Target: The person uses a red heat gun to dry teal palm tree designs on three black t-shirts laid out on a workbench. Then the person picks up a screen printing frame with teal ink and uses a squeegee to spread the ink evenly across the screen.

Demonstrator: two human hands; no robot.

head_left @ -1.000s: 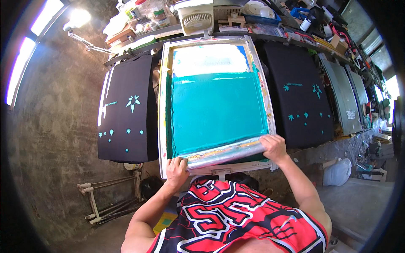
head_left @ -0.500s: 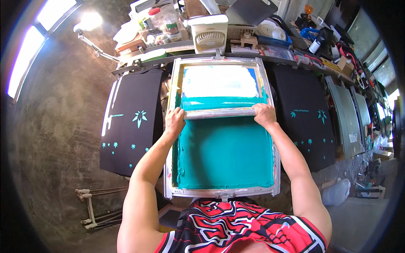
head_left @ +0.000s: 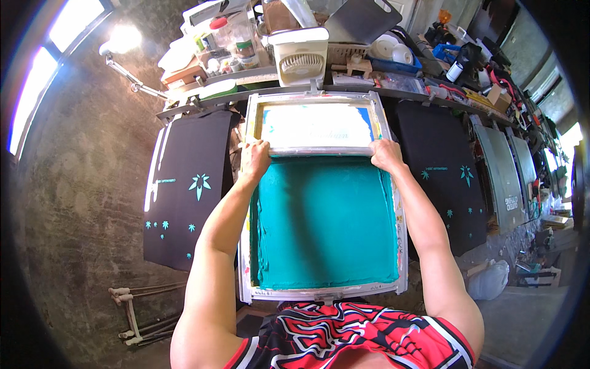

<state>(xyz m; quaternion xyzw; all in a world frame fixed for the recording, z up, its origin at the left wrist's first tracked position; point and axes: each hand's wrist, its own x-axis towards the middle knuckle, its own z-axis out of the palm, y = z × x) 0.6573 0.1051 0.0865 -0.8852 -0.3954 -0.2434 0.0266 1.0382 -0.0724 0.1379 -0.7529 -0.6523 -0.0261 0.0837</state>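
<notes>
A squeegee (head_left: 321, 150) lies crosswise over a screen-printing frame (head_left: 332, 293), near the frame's far end. My left hand (head_left: 255, 158) is closed round the squeegee's left end, and my right hand (head_left: 386, 154) grips its right end. Teal ink (head_left: 344, 221) coats the mesh from the squeegee back toward me, thick and ragged along the left side. Past the squeegee, a whitish part of the mesh (head_left: 313, 120) shows, with a blue patch at its right edge. The squeegee's blade edge is hidden from view.
Black shirts with teal leaf prints lie left (head_left: 187, 190) and right (head_left: 439, 178) of the frame. Beyond it, a white fan (head_left: 300, 58) stands by a cluttered shelf. A lit lamp (head_left: 125, 38) is at the far left; grey panels (head_left: 504, 172) stand farther right.
Both hands have pushed the squeegee away from me, toward the frame's far end. The teal band beyond it no longer shows, and more coated mesh lies on my side.
</notes>
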